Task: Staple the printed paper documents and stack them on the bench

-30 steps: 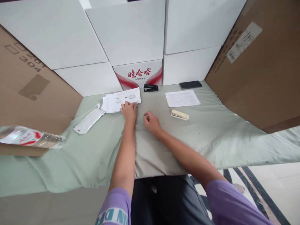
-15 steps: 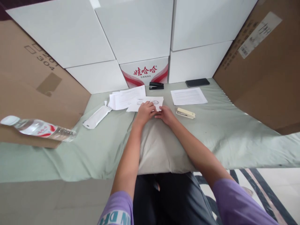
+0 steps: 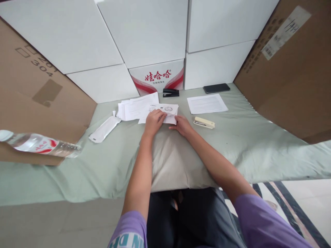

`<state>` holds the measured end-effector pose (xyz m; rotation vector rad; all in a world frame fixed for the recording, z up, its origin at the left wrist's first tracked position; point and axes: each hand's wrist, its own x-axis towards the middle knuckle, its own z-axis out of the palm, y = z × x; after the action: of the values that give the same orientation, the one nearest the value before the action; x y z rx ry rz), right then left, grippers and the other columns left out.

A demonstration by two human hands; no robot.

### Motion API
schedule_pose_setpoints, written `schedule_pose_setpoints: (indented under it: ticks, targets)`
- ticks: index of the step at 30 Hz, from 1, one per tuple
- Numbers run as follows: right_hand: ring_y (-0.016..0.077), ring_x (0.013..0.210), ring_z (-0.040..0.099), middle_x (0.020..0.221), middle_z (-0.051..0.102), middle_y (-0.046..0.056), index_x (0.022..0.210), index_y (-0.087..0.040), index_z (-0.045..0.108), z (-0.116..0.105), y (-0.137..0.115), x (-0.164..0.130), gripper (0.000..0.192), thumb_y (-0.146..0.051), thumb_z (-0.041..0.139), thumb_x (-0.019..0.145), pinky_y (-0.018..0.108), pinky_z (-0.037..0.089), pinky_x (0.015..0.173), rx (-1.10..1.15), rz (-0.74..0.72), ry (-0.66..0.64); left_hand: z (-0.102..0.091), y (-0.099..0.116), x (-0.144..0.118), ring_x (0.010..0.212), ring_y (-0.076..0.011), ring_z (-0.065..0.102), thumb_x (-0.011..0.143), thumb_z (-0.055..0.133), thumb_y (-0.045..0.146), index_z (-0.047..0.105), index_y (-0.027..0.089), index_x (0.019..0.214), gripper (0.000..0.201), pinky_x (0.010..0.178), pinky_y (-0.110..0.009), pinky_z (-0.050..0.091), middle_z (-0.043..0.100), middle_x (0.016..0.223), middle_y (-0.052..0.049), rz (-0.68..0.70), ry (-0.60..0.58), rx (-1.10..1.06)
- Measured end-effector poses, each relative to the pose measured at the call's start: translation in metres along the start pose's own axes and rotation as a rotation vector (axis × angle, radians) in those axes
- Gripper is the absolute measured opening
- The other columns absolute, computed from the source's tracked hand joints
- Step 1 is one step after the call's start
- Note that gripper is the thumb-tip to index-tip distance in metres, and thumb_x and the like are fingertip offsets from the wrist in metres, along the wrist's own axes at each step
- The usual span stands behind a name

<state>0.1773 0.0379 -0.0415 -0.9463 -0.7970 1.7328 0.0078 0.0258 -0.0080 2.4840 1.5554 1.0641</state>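
A small stack of printed paper sheets (image 3: 169, 106) with round stamp marks lies before me on the green cloth. My left hand (image 3: 154, 122) bends over its near left part, fingertips closed on a raised edge of the top sheet. At the lower right corner, my right hand (image 3: 182, 125) pinches the paper between thumb and fingers. More loose white papers (image 3: 137, 107) are spread just left of the stack, partly under it. To the right of my right hand rests a cream stapler (image 3: 204, 122), and a black stapler (image 3: 171, 92) stands behind the stack.
A printed paper pile (image 3: 207, 104) and a black phone (image 3: 216, 88) are at the right. On the left are a white packet (image 3: 104, 129) and a water bottle (image 3: 42, 143). White boxes (image 3: 144, 34) wall the back; brown cartons (image 3: 287, 75) stand at both sides.
My left hand has shifted slightly left, and the top sheet's near edge is now lifted. The right hand keeps its place at the corner. The whole view has tilted a little.
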Motion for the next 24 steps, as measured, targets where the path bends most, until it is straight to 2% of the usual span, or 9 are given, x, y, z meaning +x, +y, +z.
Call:
schedule_pose_setpoints:
  ticks: [4, 8, 13, 17, 19, 21, 24]
  targets:
    - [0.0207, 0.085, 0.068, 0.096, 0.071, 0.008, 0.096, -0.018, 0.063, 0.003, 0.001, -0.001, 0.014, -0.031, 0.058, 0.094, 0.031, 0.061, 0.055, -0.002, 0.017, 0.028, 0.003, 0.003, 0.000, 0.095, -0.0246, 0.061, 0.100, 0.051, 0.036, 0.074, 0.020, 0.093, 0.029, 0.087, -0.038, 0.042, 0.072, 0.094, -0.009, 0.016, -0.006, -0.013]
    - [0.0191, 0.080, 0.068, 0.095, 0.071, 0.008, 0.098, -0.016, 0.063, 0.004, -0.002, -0.005, 0.011, -0.025, 0.056, 0.096, 0.030, 0.061, 0.055, 0.047, 0.017, 0.014, 0.005, 0.005, -0.001, 0.096, -0.0247, 0.061, 0.098, 0.056, 0.036, 0.076, 0.022, 0.091, 0.025, 0.086, -0.039, 0.042, 0.072, 0.094, -0.008, 0.055, -0.018, -0.016]
    - [0.0177, 0.067, 0.066, 0.085, 0.073, 0.007, 0.105, -0.016, 0.066, 0.001, -0.013, -0.007, 0.033, -0.040, 0.043, 0.102, 0.034, 0.062, 0.057, 0.097, 0.118, -0.060, 0.012, 0.009, 0.000, 0.092, -0.0235, 0.061, 0.093, 0.064, 0.035, 0.080, 0.025, 0.093, 0.019, 0.083, -0.038, 0.045, 0.072, 0.094, -0.007, 0.164, -0.108, -0.077]
    - [0.0195, 0.071, 0.069, 0.095, 0.074, 0.010, 0.107, -0.017, 0.067, -0.002, -0.014, -0.005, 0.040, -0.047, 0.042, 0.101, 0.036, 0.062, 0.060, 0.109, 0.127, -0.121, 0.016, 0.014, -0.001, 0.094, -0.0235, 0.063, 0.090, 0.068, 0.037, 0.081, 0.027, 0.091, 0.016, 0.085, -0.039, 0.046, 0.072, 0.096, -0.007, 0.175, -0.186, -0.126]
    - [0.0211, 0.078, 0.070, 0.102, 0.074, 0.010, 0.109, -0.018, 0.066, -0.002, -0.009, -0.003, 0.038, -0.048, 0.046, 0.099, 0.037, 0.062, 0.062, 0.095, 0.082, -0.111, 0.016, 0.015, -0.001, 0.094, -0.0233, 0.063, 0.090, 0.069, 0.037, 0.081, 0.026, 0.091, 0.016, 0.086, -0.039, 0.047, 0.073, 0.098, -0.007, 0.171, -0.191, -0.158]
    - [0.0215, 0.083, 0.070, 0.106, 0.074, 0.010, 0.111, -0.018, 0.065, -0.002, -0.003, 0.000, 0.031, -0.042, 0.054, 0.095, 0.038, 0.062, 0.066, 0.030, -0.007, -0.039, 0.013, 0.012, -0.001, 0.094, -0.0234, 0.064, 0.089, 0.071, 0.039, 0.081, 0.025, 0.091, 0.018, 0.088, -0.040, 0.048, 0.073, 0.098, -0.007, 0.164, -0.180, -0.183]
    - [0.0219, 0.091, 0.067, 0.105, 0.074, 0.008, 0.106, -0.018, 0.067, -0.003, -0.001, -0.001, 0.024, -0.033, 0.059, 0.089, 0.037, 0.059, 0.077, -0.275, -0.232, 0.048, 0.003, 0.000, 0.001, 0.109, -0.0275, 0.062, 0.084, 0.076, 0.042, 0.079, 0.025, 0.097, 0.022, 0.101, -0.044, 0.044, 0.072, 0.111, -0.008, 0.045, -0.052, -0.141]
